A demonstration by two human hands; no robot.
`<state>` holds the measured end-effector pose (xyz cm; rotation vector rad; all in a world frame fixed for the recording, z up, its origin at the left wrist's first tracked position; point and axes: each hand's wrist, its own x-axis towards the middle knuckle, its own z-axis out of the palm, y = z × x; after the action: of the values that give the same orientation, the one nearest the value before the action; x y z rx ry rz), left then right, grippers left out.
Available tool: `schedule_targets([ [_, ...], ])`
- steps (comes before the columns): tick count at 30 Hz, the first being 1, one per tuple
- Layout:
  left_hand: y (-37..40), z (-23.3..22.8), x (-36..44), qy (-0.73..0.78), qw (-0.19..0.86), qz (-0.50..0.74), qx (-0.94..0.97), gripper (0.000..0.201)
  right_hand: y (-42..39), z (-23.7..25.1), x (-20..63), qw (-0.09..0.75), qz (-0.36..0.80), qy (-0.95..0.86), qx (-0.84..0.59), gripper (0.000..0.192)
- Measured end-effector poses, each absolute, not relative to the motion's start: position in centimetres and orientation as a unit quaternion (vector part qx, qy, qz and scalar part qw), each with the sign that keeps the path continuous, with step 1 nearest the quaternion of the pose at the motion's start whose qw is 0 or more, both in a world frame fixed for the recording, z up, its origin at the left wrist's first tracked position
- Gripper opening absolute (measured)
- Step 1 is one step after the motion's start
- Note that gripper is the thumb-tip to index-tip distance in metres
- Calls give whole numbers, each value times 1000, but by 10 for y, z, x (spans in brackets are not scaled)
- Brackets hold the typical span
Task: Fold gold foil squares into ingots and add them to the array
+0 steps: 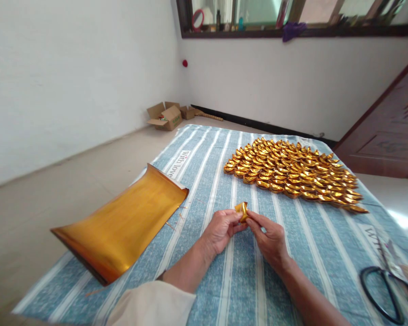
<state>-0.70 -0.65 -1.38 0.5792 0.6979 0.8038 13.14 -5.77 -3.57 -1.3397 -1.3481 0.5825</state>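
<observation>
**Gold foil piece pinched between both hands over the striped cloth**

I held a small folded piece of gold foil [241,211] between my two hands, just above the blue-and-white striped cloth [231,271] that covered the surface in front of me. My left hand [221,230] had its fingers curled in, with the thumb and fingertips closed on the left side of the piece. My right hand [268,240] met it from the other side, thumb and forefinger pinching the right edge. The two hands were close together, fingertips nearly touching around the foil, and neither was spread flat.

To my left on the cloth lay a stack of gold foil sheets [122,226], its near and far ends curling upward, with one corner hanging past the cloth's edge. Ahead and to the right, well apart from my hands, sat a large cluster of finished gold ingot shapes [292,172], packed in overlapping rows. At the near right edge of the cloth rested a pair of black-handled scissors [387,290], only partly in view.

Beyond the cloth, on the floor by the wall, stood a couple of open cardboard boxes [166,117]. A dark wooden door [391,131] was on the far right.
</observation>
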Motion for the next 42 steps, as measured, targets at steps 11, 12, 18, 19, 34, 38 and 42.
schedule_targets([
  [11,-6,-15,-8,307,829,364,294,21,-59,-26,129,548,301,-538,-566,20],
  [12,-6,-15,-8,307,830,364,292,21,-59,-26,129,549,304,-534,-566,20],
  [18,-6,-15,-7,305,835,374,264,15,-58,-30,130,572,328,-492,-568,29],
  [19,-6,-15,-7,304,836,376,259,13,-58,-30,130,573,328,-496,-565,28],
  [34,-4,-16,-9,282,856,339,271,13,-60,-27,135,556,277,-563,-546,11],
  [38,-3,-15,-10,281,858,331,275,14,-60,-26,135,557,265,-571,-542,9],
  [42,-3,-16,-11,281,859,327,277,16,-60,-25,135,555,261,-575,-542,10],
])
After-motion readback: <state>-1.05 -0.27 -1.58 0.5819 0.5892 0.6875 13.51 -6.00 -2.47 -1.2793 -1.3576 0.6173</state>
